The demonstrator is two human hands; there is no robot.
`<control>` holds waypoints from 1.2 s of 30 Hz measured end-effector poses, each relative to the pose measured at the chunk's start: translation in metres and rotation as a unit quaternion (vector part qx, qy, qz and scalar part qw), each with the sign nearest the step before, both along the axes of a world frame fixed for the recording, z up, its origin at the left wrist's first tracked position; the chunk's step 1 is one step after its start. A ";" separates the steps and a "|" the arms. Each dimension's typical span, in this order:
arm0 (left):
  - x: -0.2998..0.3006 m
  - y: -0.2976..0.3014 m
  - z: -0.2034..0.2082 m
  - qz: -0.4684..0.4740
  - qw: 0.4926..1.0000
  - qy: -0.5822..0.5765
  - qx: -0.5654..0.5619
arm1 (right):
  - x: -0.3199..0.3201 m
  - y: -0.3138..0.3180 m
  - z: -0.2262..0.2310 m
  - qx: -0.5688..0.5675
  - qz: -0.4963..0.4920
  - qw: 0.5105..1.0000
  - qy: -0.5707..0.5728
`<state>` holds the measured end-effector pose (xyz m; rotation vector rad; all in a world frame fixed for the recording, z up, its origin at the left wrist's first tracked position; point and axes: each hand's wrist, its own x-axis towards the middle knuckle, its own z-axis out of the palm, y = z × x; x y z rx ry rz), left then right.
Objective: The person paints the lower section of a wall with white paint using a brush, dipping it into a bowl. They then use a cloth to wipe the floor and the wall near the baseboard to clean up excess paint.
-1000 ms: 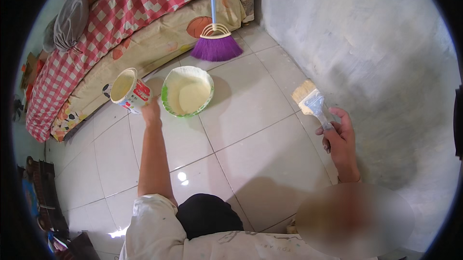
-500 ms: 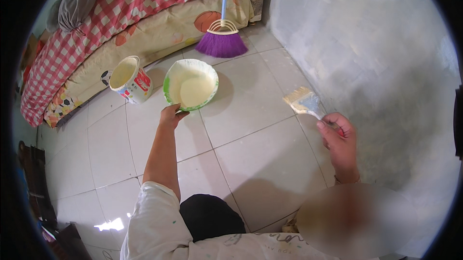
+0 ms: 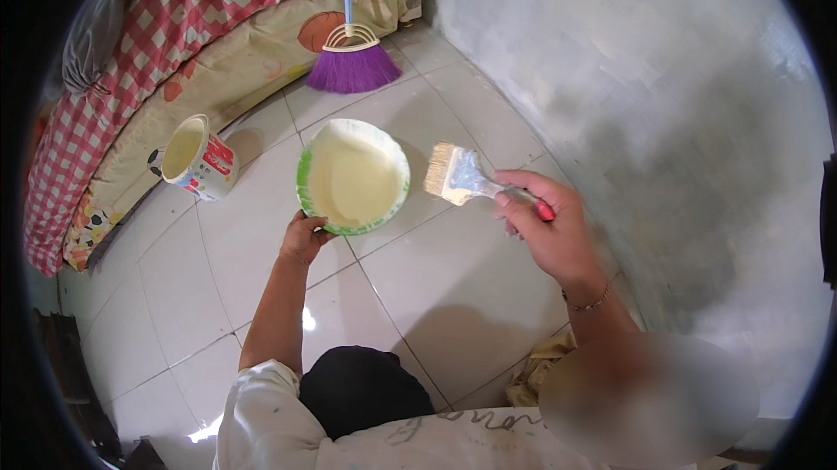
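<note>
My left hand grips the near rim of a green-and-white bowl, holding it out over the tiled floor. Cream-coloured paint lies inside the bowl. In my right hand is a wide flat paintbrush, its fingers closed round the handle, which has a red end. The brush's bristles point left toward the bowl and stay apart from its right rim. Paint coats parts of the bristles and the metal band.
A white bucket with coloured printing stands on the tiles at left. Beyond the bowl, a purple broom leans at a mattress under a red checked cloth. A patchy grey-white wall rises at right.
My right hand has brought the paintbrush left, away from the wall and closer to the bowl. The bowl appears a little nearer to me, and the view has shifted right.
</note>
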<state>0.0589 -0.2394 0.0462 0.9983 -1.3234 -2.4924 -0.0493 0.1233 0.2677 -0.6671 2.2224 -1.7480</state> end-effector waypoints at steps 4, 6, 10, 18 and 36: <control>0.011 0.049 0.012 -0.116 0.993 0.004 0.013 | 0.007 0.011 -0.017 0.056 0.041 0.995 0.077; 0.017 0.070 0.013 -0.168 0.985 -0.005 0.031 | 0.006 0.019 -0.022 0.153 0.079 0.981 0.092; 0.015 0.128 0.012 -0.250 0.966 -0.008 0.068 | 0.008 0.047 -0.053 0.243 0.097 0.956 0.134; 0.007 0.190 0.001 -0.354 0.931 -0.080 0.024 | 0.024 0.098 -0.096 0.375 0.063 0.917 0.118; -0.001 0.199 0.008 -0.383 0.918 -0.098 0.016 | 0.047 0.132 -0.033 0.172 0.037 0.968 0.180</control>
